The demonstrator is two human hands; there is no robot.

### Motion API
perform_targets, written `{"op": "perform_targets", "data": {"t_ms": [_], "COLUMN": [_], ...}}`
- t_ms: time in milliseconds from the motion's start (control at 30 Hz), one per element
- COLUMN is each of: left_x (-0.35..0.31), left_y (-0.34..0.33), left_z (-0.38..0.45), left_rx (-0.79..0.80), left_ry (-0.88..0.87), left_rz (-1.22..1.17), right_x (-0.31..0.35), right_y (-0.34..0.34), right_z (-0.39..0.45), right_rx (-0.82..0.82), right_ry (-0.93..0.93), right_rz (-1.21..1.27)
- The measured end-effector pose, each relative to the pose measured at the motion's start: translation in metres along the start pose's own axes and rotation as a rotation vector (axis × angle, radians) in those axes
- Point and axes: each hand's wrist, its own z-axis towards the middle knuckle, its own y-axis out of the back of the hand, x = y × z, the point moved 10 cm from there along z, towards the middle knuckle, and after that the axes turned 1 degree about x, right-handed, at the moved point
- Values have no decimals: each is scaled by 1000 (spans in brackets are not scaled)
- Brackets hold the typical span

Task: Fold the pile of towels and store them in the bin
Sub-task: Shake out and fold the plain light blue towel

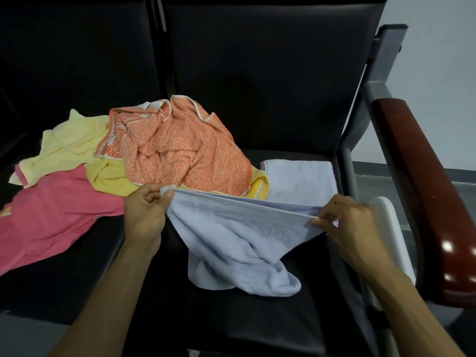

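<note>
A light blue towel (pixel 231 238) hangs stretched between my hands above the black seat (pixel 257 318). My left hand (pixel 146 212) pinches its left corner and my right hand (pixel 345 222) pinches the right end of the same edge; the rest droops onto the seat. Behind it lies a loose pile: an orange patterned towel (pixel 180 148) on top, a pale yellow towel (pixel 67 145), a deeper yellow towel (pixel 110 179) and a pink towel (pixel 51 215). A folded pale lilac towel (pixel 298 181) lies flat at the seat's right side.
The seats are black padded chairs in a row with dark backrests (pixel 257 73). A glossy red-brown armrest (pixel 425 197) on a grey frame stands at the right. A white rim (pixel 391 228), possibly the bin, shows between seat and armrest.
</note>
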Motion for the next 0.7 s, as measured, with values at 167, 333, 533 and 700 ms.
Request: {"op": "perform_targets", "data": {"t_ms": [167,333,533,700], "left_x": [5,8,12,17], "left_y": [11,11,15,19], "left_z": [5,6,8,9], "left_rx": [-35,-37,-57,-79], "left_ry": [19,29,47,81], "left_rz": [-9,14,7,-46], "right_x": [-22,-29,-24,-20], "right_y": [-4,-6,10,17], "right_z": [-2,-2,-1,-4], "right_rx": [43,60,-59,-113], "right_ry": [-110,-155,-216,-251], "right_rz": [-186,-136,71,205]}}
